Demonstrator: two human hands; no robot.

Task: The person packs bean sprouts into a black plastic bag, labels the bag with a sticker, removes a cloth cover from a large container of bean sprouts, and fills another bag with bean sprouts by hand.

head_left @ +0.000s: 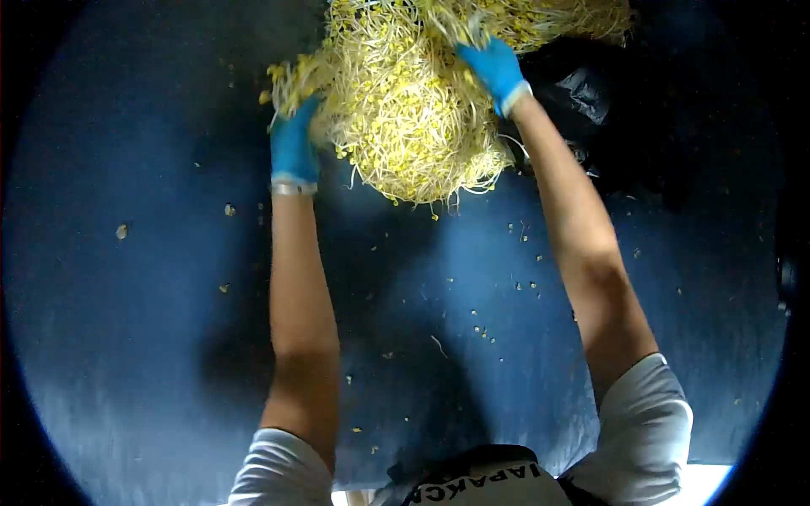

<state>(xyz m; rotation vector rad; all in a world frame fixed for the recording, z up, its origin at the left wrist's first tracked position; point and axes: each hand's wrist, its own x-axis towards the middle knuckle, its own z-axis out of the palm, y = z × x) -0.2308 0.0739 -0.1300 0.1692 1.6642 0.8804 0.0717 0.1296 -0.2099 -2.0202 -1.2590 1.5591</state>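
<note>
A large heap of bean sprouts [409, 126], pale stems with yellow heads, lies at the top middle of the view. My left hand [294, 148], in a blue glove, is at the heap's left side, closed on a clump of sprouts that sticks out beyond its fingers. On the heap's upper right, my right hand [496, 74], also in a blue glove, grips some sprouts. These are slightly blurred by motion. Sprouts hide the fingertips of both hands.
The heap rests on a dark blue surface [169, 295], scattered with small bits and loose husks. To the right of the heap is crumpled black plastic [586, 97]. More sprouts [582, 21] spread along the top edge behind it.
</note>
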